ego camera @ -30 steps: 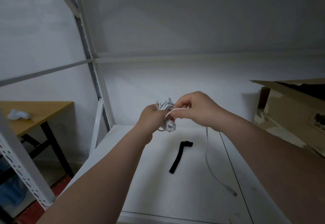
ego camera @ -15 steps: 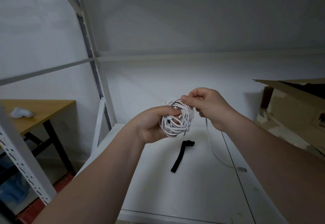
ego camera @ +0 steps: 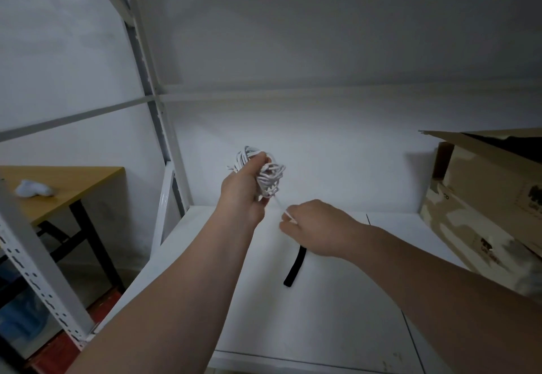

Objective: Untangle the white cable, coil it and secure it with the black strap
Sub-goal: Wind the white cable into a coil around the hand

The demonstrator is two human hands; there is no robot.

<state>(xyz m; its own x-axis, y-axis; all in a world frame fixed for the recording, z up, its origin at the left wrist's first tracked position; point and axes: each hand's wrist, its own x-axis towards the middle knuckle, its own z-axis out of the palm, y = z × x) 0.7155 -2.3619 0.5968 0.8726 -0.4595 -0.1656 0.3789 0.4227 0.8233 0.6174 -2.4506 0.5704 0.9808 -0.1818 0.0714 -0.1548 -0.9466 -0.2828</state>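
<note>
My left hand (ego camera: 245, 190) grips a bundle of white cable (ego camera: 268, 175) above the white shelf (ego camera: 337, 315); loops stick out above and to the right of the fist. A short stretch of cable runs down from the bundle to my right hand (ego camera: 313, 228), which pinches it between thumb and fingers, lower and to the right. The black strap (ego camera: 294, 268) lies flat on the shelf just below my right hand, its upper end hidden by that hand.
An open cardboard box (ego camera: 481, 194) stands on the shelf at the right. White perforated rack uprights (ego camera: 152, 80) rise at the left. A wooden table (ego camera: 61, 186) with a white crumpled object (ego camera: 33, 189) stands beyond them.
My right hand has dropped from beside the bundle to just above the strap, pulling a strand down. The left hand has turned the bundle. The trailing cable end on the shelf is out of sight.
</note>
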